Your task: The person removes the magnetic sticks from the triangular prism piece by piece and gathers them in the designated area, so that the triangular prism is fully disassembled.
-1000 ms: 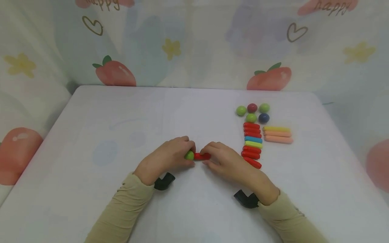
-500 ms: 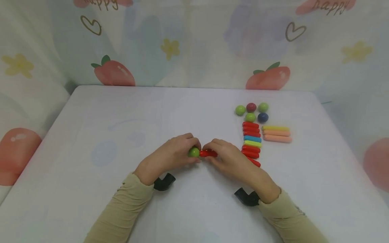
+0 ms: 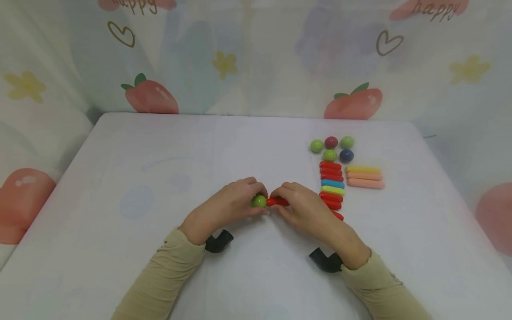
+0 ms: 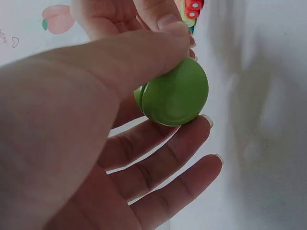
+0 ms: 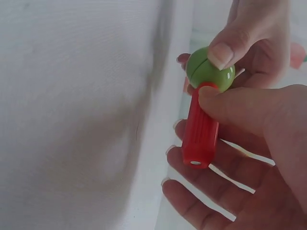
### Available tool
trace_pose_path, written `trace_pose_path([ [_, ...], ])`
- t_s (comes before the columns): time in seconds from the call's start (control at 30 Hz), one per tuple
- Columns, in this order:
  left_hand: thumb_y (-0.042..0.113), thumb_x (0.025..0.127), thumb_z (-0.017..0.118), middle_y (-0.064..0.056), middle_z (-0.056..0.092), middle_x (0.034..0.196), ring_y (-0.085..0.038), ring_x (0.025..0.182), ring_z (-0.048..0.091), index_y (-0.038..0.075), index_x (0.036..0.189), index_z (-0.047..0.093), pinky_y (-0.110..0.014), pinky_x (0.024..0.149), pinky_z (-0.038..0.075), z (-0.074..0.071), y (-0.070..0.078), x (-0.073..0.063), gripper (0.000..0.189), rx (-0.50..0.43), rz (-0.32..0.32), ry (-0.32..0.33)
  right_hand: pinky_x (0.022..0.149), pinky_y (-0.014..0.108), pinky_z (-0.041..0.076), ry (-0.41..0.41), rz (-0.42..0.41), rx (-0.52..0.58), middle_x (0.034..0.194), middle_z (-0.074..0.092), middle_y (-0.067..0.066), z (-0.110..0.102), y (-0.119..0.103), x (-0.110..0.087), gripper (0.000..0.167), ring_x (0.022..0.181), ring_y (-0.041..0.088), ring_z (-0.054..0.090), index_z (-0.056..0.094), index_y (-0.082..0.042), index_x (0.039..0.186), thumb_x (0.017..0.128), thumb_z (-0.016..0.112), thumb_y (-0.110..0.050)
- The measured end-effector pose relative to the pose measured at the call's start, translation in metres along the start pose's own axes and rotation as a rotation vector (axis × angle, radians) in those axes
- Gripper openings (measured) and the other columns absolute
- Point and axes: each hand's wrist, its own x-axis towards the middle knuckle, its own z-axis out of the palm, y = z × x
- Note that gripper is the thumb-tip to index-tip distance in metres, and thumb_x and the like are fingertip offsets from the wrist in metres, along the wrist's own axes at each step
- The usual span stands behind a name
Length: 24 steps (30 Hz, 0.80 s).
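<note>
Over the middle of the white table, my left hand [image 3: 234,200] pinches a glossy green ball [image 3: 260,201] between thumb and fingers. My right hand [image 3: 302,209] holds a red ridged rod [image 5: 201,129], its thumb laid along the end nearest the ball. In the right wrist view the rod's tip meets the ball's surface, and a small pale dot marks its other end. Seen from the left wrist, the ball [image 4: 177,93] has a seam around it and the other fingers spread below. Part of the rod is hidden by the right hand's fingers in the head view.
To the right lies a column of short rods [image 3: 332,183] in red, blue and yellow-green. Beyond it sit several balls [image 3: 330,155], green, dark red and dark blue. Longer yellow and peach rods [image 3: 365,176] lie beside the column. Black curved pieces [image 3: 220,241] show by each wrist.
Both hands have shifted a little to the right, carrying the green ball and red rod along, still end to end. The rods and balls on the table keep their places.
</note>
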Motion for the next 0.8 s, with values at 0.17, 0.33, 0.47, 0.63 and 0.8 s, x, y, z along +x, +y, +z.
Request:
trace_pose_path([
  [0.17, 0.030, 0.087, 0.078, -0.001, 0.061, 0.099, -0.013, 0.082, 0.055, 0.011, 0.109, 0.067, -0.021, 0.071, 0.049, 0.001, 0.000, 0.000, 0.031, 0.036, -0.013, 0.004, 0.081, 0.035, 0.059, 0.024, 0.053, -0.076, 0.097, 0.071, 0.004, -0.001, 0.002, 0.000, 0.030, 0.090, 0.019, 0.065, 0.071, -0.008, 0.108, 0.081, 0.082, -0.015],
  [0.33, 0.029, 0.087, 0.077, -0.002, 0.062, 0.104, -0.016, 0.085, 0.058, 0.012, 0.110, 0.066, -0.028, 0.076, 0.052, -0.001, -0.002, -0.001, 0.031, 0.051, -0.061, 0.020, 0.081, 0.037, 0.059, 0.073, 0.138, -0.068, 0.099, 0.071, 0.007, -0.007, 0.009, -0.001, 0.029, 0.093, 0.023, 0.065, 0.070, -0.005, 0.109, 0.082, 0.080, -0.013],
  [0.47, 0.028, 0.087, 0.077, -0.003, 0.062, 0.108, -0.017, 0.091, 0.060, 0.011, 0.113, 0.066, -0.031, 0.085, 0.054, -0.001, -0.002, 0.000, 0.033, 0.026, -0.064, 0.020, 0.081, 0.037, 0.059, 0.094, 0.126, -0.028, 0.100, 0.071, 0.009, -0.012, 0.013, -0.002, 0.030, 0.094, 0.023, 0.065, 0.070, -0.004, 0.110, 0.084, 0.079, -0.013],
  [0.63, 0.020, 0.088, 0.076, -0.006, 0.062, 0.113, -0.020, 0.099, 0.062, 0.007, 0.119, 0.065, -0.032, 0.091, 0.054, 0.000, -0.003, 0.003, 0.035, 0.020, -0.044, 0.032, 0.079, 0.036, 0.059, 0.108, 0.113, 0.006, 0.101, 0.072, 0.008, -0.019, 0.017, -0.007, 0.027, 0.090, 0.020, 0.065, 0.068, -0.004, 0.112, 0.086, 0.076, -0.008],
  [0.8, 0.016, 0.088, 0.075, -0.008, 0.060, 0.116, -0.021, 0.100, 0.061, 0.005, 0.122, 0.064, -0.032, 0.091, 0.054, -0.002, -0.005, 0.009, 0.037, 0.017, -0.028, 0.044, 0.077, 0.036, 0.058, 0.127, 0.096, 0.019, 0.099, 0.071, 0.005, -0.026, 0.022, -0.014, 0.024, 0.086, 0.017, 0.063, 0.067, -0.004, 0.111, 0.088, 0.073, -0.005],
])
